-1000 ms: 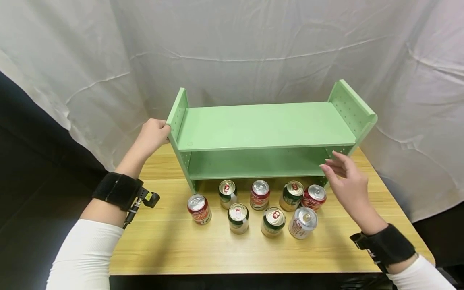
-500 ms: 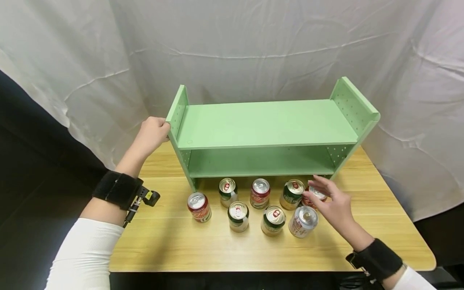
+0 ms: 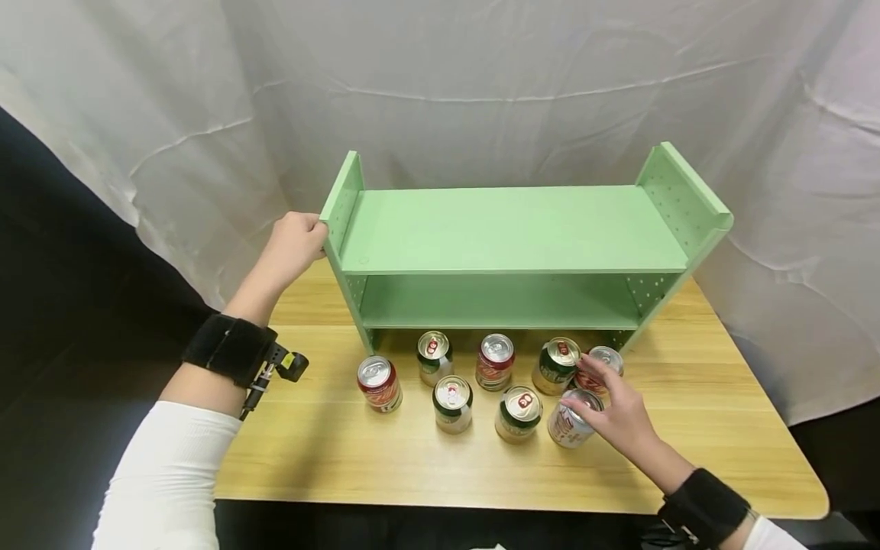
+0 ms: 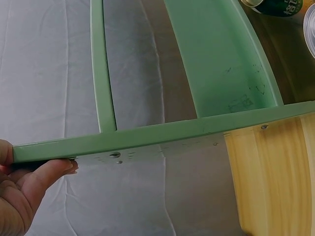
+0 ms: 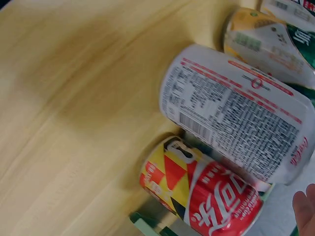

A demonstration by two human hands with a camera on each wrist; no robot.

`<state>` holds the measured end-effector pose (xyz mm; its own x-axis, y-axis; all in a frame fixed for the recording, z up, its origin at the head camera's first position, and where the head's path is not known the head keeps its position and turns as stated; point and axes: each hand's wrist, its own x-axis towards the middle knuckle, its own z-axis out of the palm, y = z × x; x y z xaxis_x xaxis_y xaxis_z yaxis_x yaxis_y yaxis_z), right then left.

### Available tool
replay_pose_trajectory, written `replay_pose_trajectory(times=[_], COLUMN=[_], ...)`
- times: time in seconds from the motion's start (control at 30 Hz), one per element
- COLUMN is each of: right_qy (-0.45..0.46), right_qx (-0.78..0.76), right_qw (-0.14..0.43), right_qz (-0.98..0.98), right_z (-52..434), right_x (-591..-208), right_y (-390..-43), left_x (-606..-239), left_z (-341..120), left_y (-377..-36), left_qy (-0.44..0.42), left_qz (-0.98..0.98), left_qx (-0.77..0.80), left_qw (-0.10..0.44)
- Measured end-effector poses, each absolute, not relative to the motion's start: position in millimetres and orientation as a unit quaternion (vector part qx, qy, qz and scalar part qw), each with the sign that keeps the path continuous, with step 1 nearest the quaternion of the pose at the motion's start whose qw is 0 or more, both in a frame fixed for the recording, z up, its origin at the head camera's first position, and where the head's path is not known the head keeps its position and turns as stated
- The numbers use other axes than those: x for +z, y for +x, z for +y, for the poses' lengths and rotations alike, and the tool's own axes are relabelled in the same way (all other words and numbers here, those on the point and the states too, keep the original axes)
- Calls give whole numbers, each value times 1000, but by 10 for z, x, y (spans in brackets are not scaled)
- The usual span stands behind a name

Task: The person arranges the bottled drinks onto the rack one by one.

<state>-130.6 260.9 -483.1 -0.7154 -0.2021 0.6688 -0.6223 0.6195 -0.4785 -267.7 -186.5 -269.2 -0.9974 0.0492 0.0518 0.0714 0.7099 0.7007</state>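
Even bright light, soft shadows, wide-angle bending at edges (wrist views blurred)

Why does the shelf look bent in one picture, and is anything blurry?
Left wrist view: wide lens curves the green shelf. Right wrist view: close-up slightly soft; white can print stays readable, tabletop smeared. Head view: sharp, evenly lit, soft shadows under cans.

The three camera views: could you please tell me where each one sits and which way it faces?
Head: worn high, looks forward and down at the green shelf, cans and table; both forearms show.
Left wrist: beside the left hand, faces the shelf's end panel; fingers show.
Right wrist: low over the table, faces the white can and red can; a fingertip shows.
Shared: head and right wrist both show the white can.
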Motion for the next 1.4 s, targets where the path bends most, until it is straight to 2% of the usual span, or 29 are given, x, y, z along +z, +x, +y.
replay_pose_trajectory(times=[0.47, 0.8, 1.13, 1.4], right_qy=[205, 222, 190, 176], right_qx=[332, 331, 397, 427], right_qw=[226, 235, 160, 145], right_qz=[-892, -887, -884, -875], right_z=[2645, 2699, 2689, 2690], right_x=[-4987, -5120, -5163, -5197], right_y=[-1221, -1192, -1194, -1137], left_x=[-2702, -2692, -2699, -2708], left_z=[-1829, -1833, -1845, -1859], left_y=[-2677, -2648, -2629, -2624], left_qy=[-33, -31, -35, -34], left_qz=[-925, -924, -923, -924], left_qx=[-378, -380, -382, -379], left_qw=[19, 21, 25, 28])
